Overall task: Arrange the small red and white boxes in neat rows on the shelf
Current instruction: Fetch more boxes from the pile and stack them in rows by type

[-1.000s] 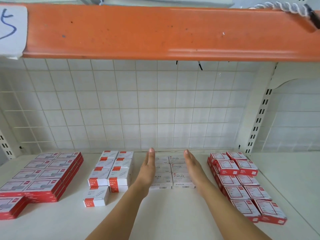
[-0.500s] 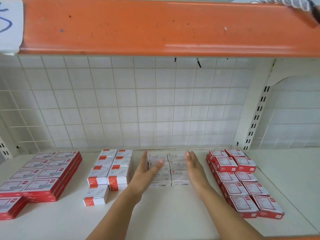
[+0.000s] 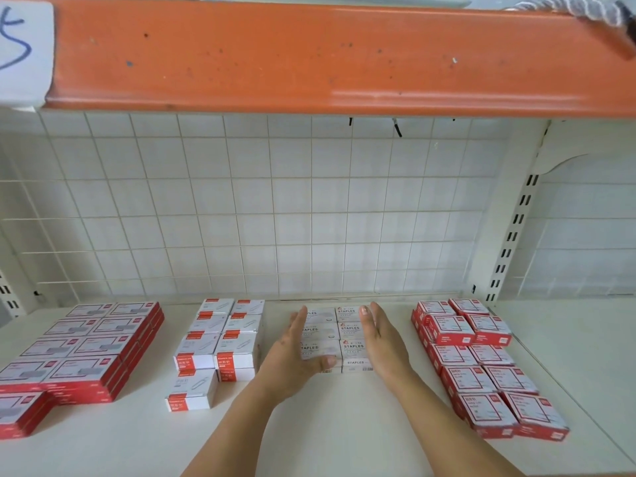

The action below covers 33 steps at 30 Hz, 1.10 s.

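A block of white staple boxes point(image 3: 351, 335) stands in two columns at the middle of the white shelf point(image 3: 344, 425). My left hand point(image 3: 292, 356) lies flat against the block's left side, fingers straight, thumb across its front edge. My right hand point(image 3: 382, 342) presses flat against the block's right side. Left of them is a group of red and white paperclip boxes point(image 3: 220, 339), with one single box point(image 3: 192, 390) out in front. Flat red boxes point(image 3: 82, 349) are stacked at far left. Small red boxes point(image 3: 478, 363) run in two columns at right.
A white wire grid point(image 3: 275, 208) backs the shelf. An orange beam point(image 3: 309, 56) of the shelf above hangs overhead. A slotted white upright point(image 3: 512, 235) stands at the back right, with more bare shelf surface beyond it.
My left hand tilted and lifted off the block half a second ago, then came back flat against its left side with the thumb over the front. My right hand stayed on the right side.
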Available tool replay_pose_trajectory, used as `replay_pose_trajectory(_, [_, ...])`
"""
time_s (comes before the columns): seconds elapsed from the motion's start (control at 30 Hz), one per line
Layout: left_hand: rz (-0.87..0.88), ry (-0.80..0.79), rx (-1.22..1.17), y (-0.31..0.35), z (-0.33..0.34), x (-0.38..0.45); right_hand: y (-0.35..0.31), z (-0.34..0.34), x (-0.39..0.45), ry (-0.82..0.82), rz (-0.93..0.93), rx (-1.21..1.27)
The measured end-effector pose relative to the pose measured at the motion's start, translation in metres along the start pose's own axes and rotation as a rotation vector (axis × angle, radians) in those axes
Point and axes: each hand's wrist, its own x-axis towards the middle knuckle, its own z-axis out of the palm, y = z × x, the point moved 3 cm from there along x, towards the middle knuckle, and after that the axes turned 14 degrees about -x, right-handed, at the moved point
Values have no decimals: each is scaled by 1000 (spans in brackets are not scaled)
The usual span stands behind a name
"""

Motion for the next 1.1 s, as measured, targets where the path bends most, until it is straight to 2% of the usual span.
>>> replay_pose_trajectory(0.33, [29, 11, 66, -1, -2, 3, -2, 1, 0, 14, 9, -42])
replay_pose_trajectory(0.47, [7, 29, -49, 4, -2, 1, -3, -3, -3, 13, -16, -5])
replay_pose_trajectory(0.53, [25, 53, -73, 10, -2, -3, -7, -10, -5, 60, -67, -88])
replay_pose_trajectory(0.63, [85, 86, 63, 22, -5, -10, -13, -23, -9, 166, -169, -284])
replay_pose_trajectory(0.77, [204, 157, 242, 30, -10, -27, -17, -28, -21, 219, -283, -415])
replay_pose_trajectory(0.9, [252, 238, 352, 20, -10, -43, -26, -18, -35, 169, -471, -550])
replay_pose_trajectory(1.1, [222, 256, 444, 12, -4, -41, -33, -1, -41, 102, -566, -703])
